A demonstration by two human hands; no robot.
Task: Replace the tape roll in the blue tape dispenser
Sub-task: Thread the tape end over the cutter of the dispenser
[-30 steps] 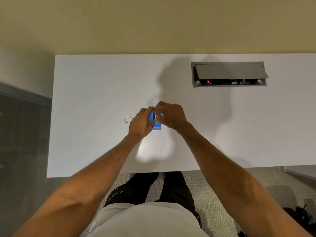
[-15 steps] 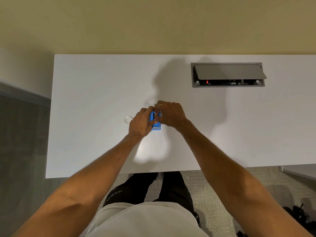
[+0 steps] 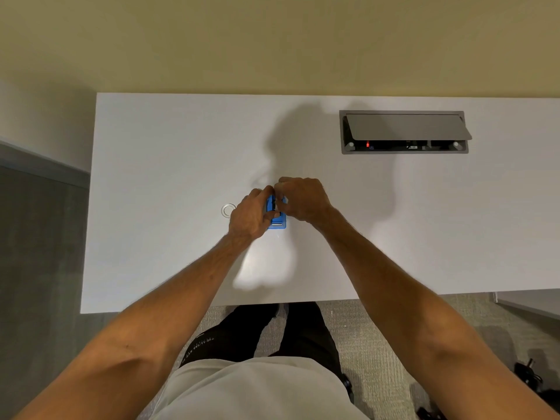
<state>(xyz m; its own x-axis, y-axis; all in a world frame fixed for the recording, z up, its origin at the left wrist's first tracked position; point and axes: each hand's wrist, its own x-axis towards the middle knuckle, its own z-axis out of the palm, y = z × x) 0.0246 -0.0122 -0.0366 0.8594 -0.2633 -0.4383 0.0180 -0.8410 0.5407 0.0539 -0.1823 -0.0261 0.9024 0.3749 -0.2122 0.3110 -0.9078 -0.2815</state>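
While both our hands crowd over it, the small blue plastic tape dispenser (image 3: 276,218) stands on the white rectangular desk (image 3: 169,165), near its front-middle, its near end with a pale strip showing below our knuckles and a dark slot visible on top between our fingertips. Our left hand (image 3: 248,218) curls closed around the dispenser's left side, thumb across the top. Our right hand (image 3: 303,198) is bunched with fingers pinched together on the dispenser's upper part; what sits between those fingertips is too small to tell. Just beside the left hand lies a clear ring-shaped tape roll (image 3: 228,210) flat on the desk. A grey hinged cable box (image 3: 404,131) sits open, well apart.
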